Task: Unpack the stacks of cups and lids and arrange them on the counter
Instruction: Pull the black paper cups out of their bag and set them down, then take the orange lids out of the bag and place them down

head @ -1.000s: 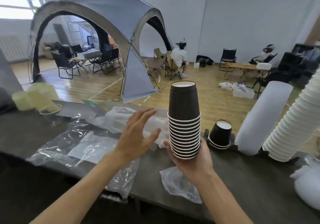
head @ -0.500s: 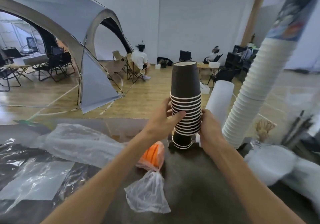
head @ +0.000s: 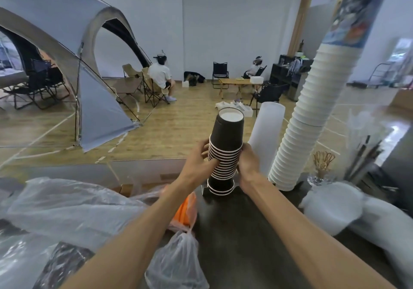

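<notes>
Dark worktop, center: black cup stack upside down on small cup pile. L hand grips stack at 9 o'clock, R hand at 3. White cup column at 2 o'clock.

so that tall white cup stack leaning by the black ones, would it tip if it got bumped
Probably yes. The white cup stack is very tall for its narrow base and already leans, so a sideways nudge could topple it. It looks like nested paper cups, so likely light and apt to bend or separate at a joint rather than fall stiffly. Both hands hold the black cup stack close beside it.
</notes>
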Available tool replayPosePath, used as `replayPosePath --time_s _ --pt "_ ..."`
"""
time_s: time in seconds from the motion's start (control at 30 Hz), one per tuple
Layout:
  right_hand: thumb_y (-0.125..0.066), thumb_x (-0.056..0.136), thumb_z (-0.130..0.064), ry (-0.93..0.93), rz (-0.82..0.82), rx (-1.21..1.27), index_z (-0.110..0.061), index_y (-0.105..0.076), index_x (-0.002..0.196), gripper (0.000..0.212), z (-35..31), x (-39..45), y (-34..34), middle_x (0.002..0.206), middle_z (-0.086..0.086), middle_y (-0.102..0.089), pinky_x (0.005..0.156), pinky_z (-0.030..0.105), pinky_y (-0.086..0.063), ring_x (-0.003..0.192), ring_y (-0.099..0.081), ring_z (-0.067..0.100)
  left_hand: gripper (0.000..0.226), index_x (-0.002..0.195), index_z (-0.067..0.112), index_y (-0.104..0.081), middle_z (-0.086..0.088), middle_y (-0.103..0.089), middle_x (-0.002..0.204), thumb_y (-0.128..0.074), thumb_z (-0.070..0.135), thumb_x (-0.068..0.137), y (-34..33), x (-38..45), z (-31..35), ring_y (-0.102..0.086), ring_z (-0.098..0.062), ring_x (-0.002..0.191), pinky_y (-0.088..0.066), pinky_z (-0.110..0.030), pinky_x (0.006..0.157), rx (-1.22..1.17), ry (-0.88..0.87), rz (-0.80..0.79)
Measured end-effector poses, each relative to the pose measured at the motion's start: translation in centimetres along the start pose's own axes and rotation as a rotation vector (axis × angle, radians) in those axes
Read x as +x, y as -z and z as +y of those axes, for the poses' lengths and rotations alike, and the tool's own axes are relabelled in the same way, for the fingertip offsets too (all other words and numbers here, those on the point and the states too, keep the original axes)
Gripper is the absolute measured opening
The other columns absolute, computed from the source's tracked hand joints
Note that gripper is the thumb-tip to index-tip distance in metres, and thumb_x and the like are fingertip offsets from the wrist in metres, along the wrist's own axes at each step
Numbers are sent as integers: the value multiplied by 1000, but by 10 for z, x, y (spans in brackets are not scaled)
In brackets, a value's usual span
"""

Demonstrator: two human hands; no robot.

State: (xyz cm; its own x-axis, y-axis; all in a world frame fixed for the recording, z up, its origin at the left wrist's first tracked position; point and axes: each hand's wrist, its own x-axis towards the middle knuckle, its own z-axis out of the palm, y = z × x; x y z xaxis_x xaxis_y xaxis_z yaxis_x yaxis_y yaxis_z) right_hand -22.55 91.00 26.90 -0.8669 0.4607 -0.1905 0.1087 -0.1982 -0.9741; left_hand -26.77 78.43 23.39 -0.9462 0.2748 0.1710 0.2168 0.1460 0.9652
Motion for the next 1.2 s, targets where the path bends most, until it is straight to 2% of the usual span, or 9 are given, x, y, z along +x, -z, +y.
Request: replayPosePath --time_s 0.07,0.23,0.4,0.57,0.67,0.87,0.97,1.07,1.2 --pt "-42 103 -30 -37 -9 8 -14 -67 85 35 9 3 0 86 5 -74 95 49 -55 93 -69 27 62 138 13 -49 -8 -64 128 -65 3 79 0 2 -9 -63 -20 118 -52 -45 103 41 54 -23" --pt "-34 108 -31 -37 -36 -10 -14 -66 87 42 23 1 2 87 2 -71 68 32 -52 82 -66 16 63 140 16 -45 -6 -62 131 -62 8 80 -1 2 -32 -59 -22 123 -48 -49 107 162 160 -93" --pt "-39 107 -26 -15 -48 37 -22 -66 89 32 10 -17 5 87 -3 -70 71 32 -51 79 -61 8 71 153 10 -29 -13 -44 152 -64 19 92 6 -15 -4 -42 -28 141 -38 -43 115 400 193 -145" --pt "-59 98 -14 145 115 0 -16 -64 99 6 31 -56 15 94 -3 -67 82 28 -51 92 -64 13 43 140 25 -52 13 -54 135 -57 24 98 37 -100 15 -47 -5 127 -38 -22 106 638 -248 -30" --pt "-68 90 -12 347 -65 -343 -19 -67 90 7 67 -82 3 86 -4 -69 76 24 -54 86 -66 10 28 119 25 -68 11 -67 122 -57 20 94 81 -125 -9 -54 -13 123 -43 -31 103 915 -381 20" --pt "-61 98 -21 568 -429 -765 -20 -72 109 15 116 -108 -45 110 -8 -66 89 17 -52 98 -60 2 34 119 22 -68 -2 -67 122 -71 15 86 168 -130 -81 -58 -26 119 -45 -38 102 1138 -74 16" --pt "-61 97 -23 717 -311 -910 -23 -71 109 16 139 -111 -49 114 -7 -62 88 21 -50 101 -57 5 42 124 16 -67 -4 -65 124 -71 8 83 167 -138 -88 -56 -27 121 -40 -34 105 1078 -136 99" --pt "-61 96 -28 718 -173 -989 -21 -63 121 26 155 -105 -46 135 3 -52 100 36 -52 123 -53 18 39 129 21 -62 4 -62 131 -49 28 93 137 -140 -69 -52 -18 127 -39 -36 111 991 -291 24" --pt "-63 94 -38 577 -77 -964 -18 -41 141 56 156 -98 -44 144 5 -35 102 41 -50 126 -49 23 49 143 28 -45 5 -52 146 -41 46 98 106 -132 -68 -46 -13 136 -36 -42 117 829 -126 -16"
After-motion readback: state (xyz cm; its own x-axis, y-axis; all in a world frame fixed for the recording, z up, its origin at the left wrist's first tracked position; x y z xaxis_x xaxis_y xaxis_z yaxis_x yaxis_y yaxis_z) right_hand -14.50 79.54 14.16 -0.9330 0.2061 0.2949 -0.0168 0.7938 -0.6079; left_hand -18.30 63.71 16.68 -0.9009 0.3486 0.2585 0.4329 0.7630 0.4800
